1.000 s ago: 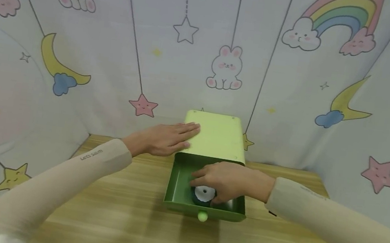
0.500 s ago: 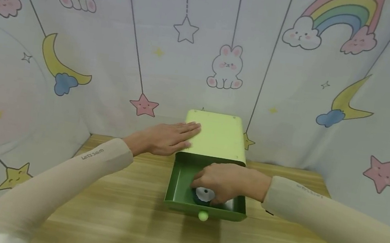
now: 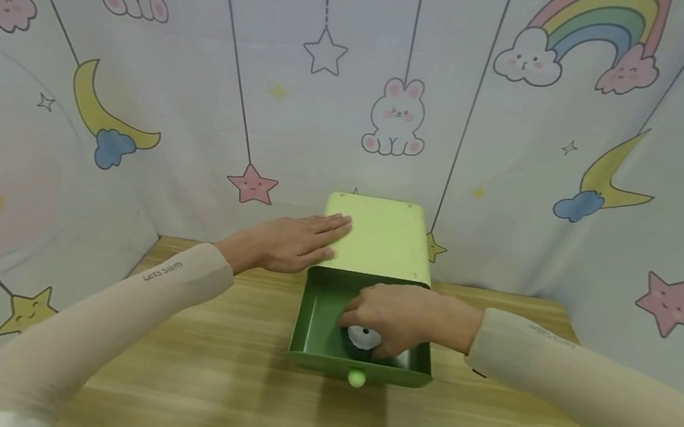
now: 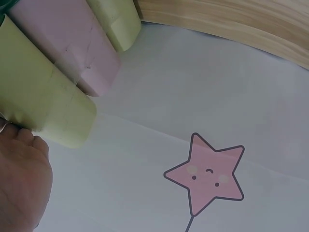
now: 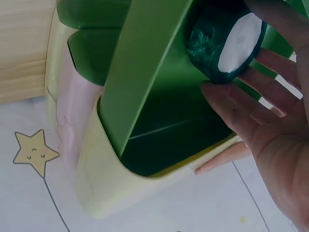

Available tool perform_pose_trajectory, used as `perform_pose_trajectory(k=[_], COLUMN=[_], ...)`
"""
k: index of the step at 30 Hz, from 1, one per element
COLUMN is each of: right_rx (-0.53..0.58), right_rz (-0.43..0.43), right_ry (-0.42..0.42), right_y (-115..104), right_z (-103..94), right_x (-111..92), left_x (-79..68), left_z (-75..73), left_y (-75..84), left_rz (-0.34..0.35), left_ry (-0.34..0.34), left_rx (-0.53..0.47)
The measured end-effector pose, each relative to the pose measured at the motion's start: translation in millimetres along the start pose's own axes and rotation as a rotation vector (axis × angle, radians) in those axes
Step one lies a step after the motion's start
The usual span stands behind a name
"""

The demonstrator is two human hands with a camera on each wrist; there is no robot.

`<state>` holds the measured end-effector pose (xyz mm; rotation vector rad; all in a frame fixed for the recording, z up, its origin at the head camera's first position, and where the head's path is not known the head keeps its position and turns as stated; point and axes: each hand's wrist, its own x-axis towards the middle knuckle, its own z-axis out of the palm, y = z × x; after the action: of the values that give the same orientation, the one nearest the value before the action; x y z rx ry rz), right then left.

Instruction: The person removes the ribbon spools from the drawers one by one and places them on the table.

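A dark green roll (image 5: 236, 46) with a white side, like a spool of ribbon, is at the pulled-out green drawer (image 3: 318, 315). My right hand (image 3: 396, 318) reaches in over that drawer and grips the roll, with the thumb on one side and fingers on the other in the right wrist view. The palm covers part of the roll in the head view. My left hand (image 3: 289, 244) rests flat, fingers straight, on the left part of the pale yellow top (image 3: 387, 237) of the drawer unit. A round light green knob (image 3: 357, 378) sticks out from the drawer front.
Below the top tier, the unit has a pink tier (image 4: 72, 43) and another yellow tier (image 4: 118, 26), their green drawers pushed in. It stands on a wood-grain table (image 3: 217, 370), close to a cloth backdrop (image 3: 322, 117) printed with stars and rabbits.
My right fingers have drawn in closer around the roll, which has shifted slightly right and tilted. The left hand and the drawer unit have stayed in place.
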<state>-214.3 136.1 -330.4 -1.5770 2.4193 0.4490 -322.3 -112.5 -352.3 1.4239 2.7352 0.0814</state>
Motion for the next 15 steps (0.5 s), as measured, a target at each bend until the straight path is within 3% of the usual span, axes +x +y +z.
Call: perform_pose_trajectory(k=[5, 15], right_rx=[0.008, 0.044], right_rz=[0.017, 0.039], right_ry=[0.005, 0.104], right_y=[0.1, -2.2], right_z=[-4.9, -28.9], right_x=[-6.1, -31.6], left_x=[0.3, 0.9], left_z=[0.7, 1.5], left_y=[-0.6, -1.8], left_rz=[-0.004, -0.003], left_ry=[-0.005, -0.005], left_rx=[0.006, 0.001])
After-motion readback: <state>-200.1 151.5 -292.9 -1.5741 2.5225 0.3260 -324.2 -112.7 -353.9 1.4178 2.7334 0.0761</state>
